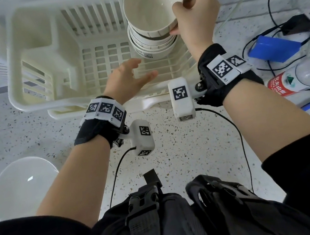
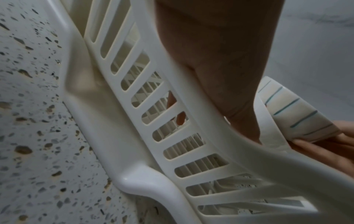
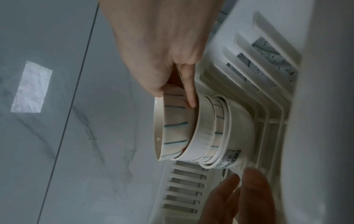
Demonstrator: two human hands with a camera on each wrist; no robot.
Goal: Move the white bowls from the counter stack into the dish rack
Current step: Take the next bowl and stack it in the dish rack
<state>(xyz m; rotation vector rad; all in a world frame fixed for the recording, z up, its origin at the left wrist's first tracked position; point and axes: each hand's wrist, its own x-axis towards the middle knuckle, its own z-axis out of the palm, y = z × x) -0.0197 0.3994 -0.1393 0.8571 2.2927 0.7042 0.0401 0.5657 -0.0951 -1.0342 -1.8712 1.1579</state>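
From the head camera, the right hand (image 1: 195, 13) grips the rim of a round white ceramic bowl (image 1: 152, 5), thumb inside the lip and fingers curled against the outer wall. That bowl sits tilted on top of a nested stack of white bowls (image 1: 151, 45) standing in the far right corner of the cream slotted plastic dish rack (image 1: 38, 61). The left hand (image 1: 128, 78) reaches over the rack's near wall with fingers spread and relaxed, holding nothing, just short of the stack. The rack rests on a speckled terrazzo counter (image 1: 175, 144). A wide shallow white bowl (image 1: 24, 186) lies on the counter at the near left, well apart from the rack. A blue rectangular battery pack (image 1: 274, 48) and a clear plastic water bottle (image 1: 305, 76) lie to the right among black cables.

The left wrist camera looks past the left palm (image 2: 216, 53) along the rack's slotted wall (image 2: 153, 106); fingertips show through the slots, and a bowl with thin teal stripes (image 2: 295, 112) appears at the right.

The right wrist camera shows the right hand's fingers (image 3: 188, 91) pressed on the striped top bowl (image 3: 172, 128), which is nested on the stack inside the rack.
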